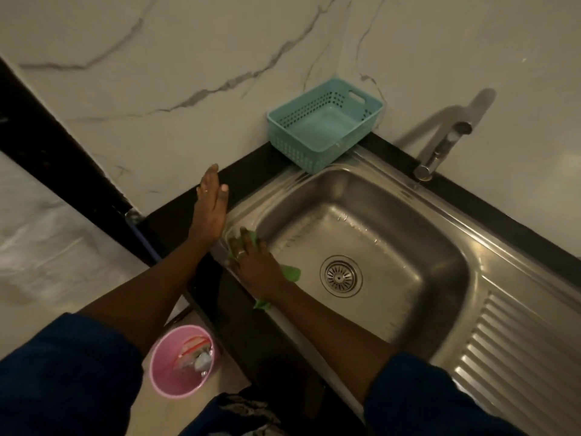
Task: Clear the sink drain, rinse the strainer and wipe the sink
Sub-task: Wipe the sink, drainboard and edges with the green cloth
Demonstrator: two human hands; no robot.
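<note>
Right hand (251,262) has its fingers spread flat, pressing the green cloth (290,272) on the sink (371,187) rim's left side. Left hand (210,209) is just released, fingers straight, over the dark surface (251,171).

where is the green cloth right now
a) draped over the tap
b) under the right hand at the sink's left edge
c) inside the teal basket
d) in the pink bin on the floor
b: the green cloth lies under the right hand, which presses it on the left rim of the sink, and no cloth shows in the teal basket.
</note>
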